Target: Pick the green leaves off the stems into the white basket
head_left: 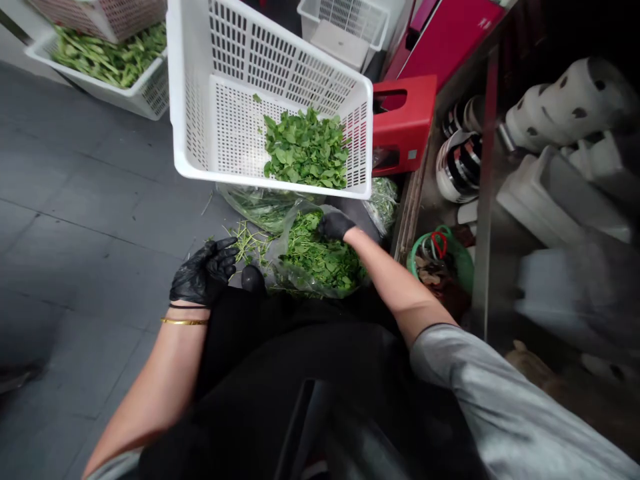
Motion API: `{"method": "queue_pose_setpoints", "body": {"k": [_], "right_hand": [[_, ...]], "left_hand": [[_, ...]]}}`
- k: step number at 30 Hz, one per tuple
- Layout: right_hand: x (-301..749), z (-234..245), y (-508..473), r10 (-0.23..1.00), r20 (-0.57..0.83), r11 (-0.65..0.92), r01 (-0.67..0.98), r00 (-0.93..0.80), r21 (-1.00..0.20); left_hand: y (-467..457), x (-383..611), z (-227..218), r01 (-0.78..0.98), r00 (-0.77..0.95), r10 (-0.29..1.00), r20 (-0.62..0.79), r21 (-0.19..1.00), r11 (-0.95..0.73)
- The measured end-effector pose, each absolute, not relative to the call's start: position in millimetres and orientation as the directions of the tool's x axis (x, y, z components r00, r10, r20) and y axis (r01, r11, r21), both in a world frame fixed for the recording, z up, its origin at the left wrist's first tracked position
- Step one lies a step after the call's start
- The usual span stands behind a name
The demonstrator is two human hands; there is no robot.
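My left hand [204, 272], in a black glove, is over the floor beside loose green stems [249, 241]. Its fingers are loosely curled and apart, with nothing plainly held. My right hand [335, 225], also gloved in black, reaches into a clear plastic bag [336, 291] full of leafy greens [320, 252]. Its fingers are closed at the greens, and the fingertips are partly hidden. Just beyond the bag, a white slotted basket [235, 127] is tilted towards me. A heap of picked leaves [306, 150] lies in its near right part.
At the far left, a crate of green vegetables [107, 57] stands under another basket. A red plastic stool [405, 123] is behind the white basket. To the right are a metal shelf [487, 200] with white containers and a green basket [463, 257]. A second bag of greens [265, 207] lies under the basket's edge.
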State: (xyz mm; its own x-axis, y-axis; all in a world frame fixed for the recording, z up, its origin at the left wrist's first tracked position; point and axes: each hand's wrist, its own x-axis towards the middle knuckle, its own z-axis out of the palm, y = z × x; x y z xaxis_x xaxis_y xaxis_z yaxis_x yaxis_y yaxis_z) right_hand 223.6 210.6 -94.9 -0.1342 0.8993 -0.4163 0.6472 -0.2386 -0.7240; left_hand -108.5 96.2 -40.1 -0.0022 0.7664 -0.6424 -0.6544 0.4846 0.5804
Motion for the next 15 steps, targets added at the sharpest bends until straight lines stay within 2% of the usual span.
{"method": "queue_pose_setpoints", "body": {"k": [3, 6, 9, 11, 15], "right_hand": [[227.5, -131.5, 160.3, 0.786, -0.596, -0.172, 0.867, -0.166, -0.468], [230.3, -142.1, 147.9, 0.706, -0.682, -0.041, 0.951, -0.19, -0.307], [236.1, -130.5, 149.3, 0.694, -0.681, 0.077, 0.965, -0.231, -0.249], [242.6, -117.4, 146.6, 0.736, -0.631, 0.117, 0.965, -0.244, -0.236], [257.6, -92.2, 130.4, 0.814, -0.522, 0.128, 0.956, -0.253, -0.264]], "left_hand": [[98.4, -101.8, -38.0, -0.638, 0.001, 0.739, -0.673, 0.569, 0.519], [94.6, -93.6, -32.6, -0.633, -0.016, 0.748, -0.663, 0.586, 0.506], [87.5, -88.8, -30.3, -0.634, -0.052, 0.764, -0.644, 0.612, 0.473], [82.0, -85.4, -32.9, -0.628, -0.053, 0.767, -0.64, 0.618, 0.473], [68.6, -70.5, -47.8, -0.593, 0.101, 0.769, -0.631, 0.583, 0.556]]}}
